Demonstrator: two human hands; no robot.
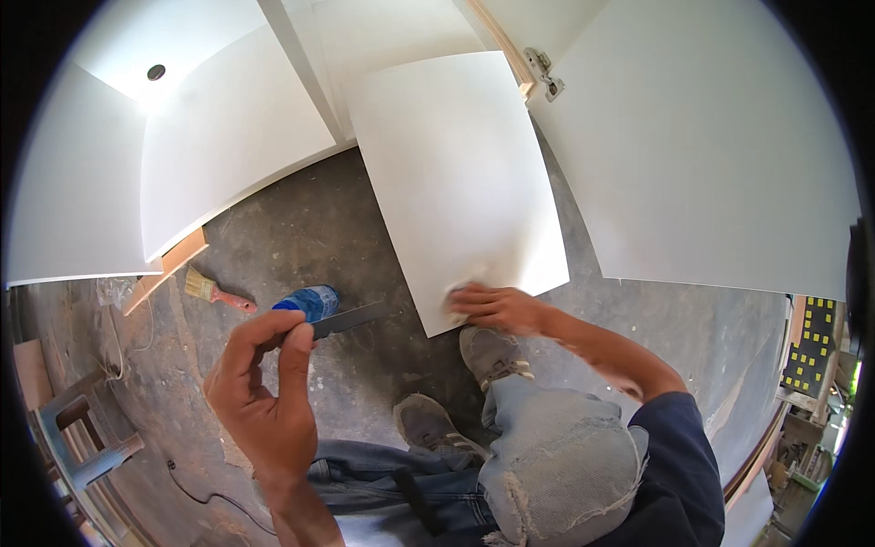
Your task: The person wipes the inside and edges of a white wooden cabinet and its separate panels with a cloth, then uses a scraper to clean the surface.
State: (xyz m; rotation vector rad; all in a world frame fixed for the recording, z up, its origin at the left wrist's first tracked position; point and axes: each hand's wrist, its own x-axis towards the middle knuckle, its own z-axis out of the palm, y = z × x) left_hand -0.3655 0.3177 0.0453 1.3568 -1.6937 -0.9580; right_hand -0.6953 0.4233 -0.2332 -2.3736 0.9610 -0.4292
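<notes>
Between thumb and fingers, my left hand (271,387) pinches a thin dark grey flat strip (351,318) that looks like a blade. Behind it on the floor is a blue container (313,301), partly hidden by that hand. My right hand (499,308) is closed over a pale, crumpled cloth (456,294) pressed on the near end of a white panel (456,173). Most of the cloth is hidden under the fingers. The panel leans out from a white cabinet, its near corner close to my shoe.
White cabinet parts (241,137) spread across the far left. An open white door (711,137) with a metal hinge (544,75) stands at right. A red-handled paintbrush (219,290) lies on the concrete floor, near a wooden strip (169,269). A black cable (214,498) runs at lower left.
</notes>
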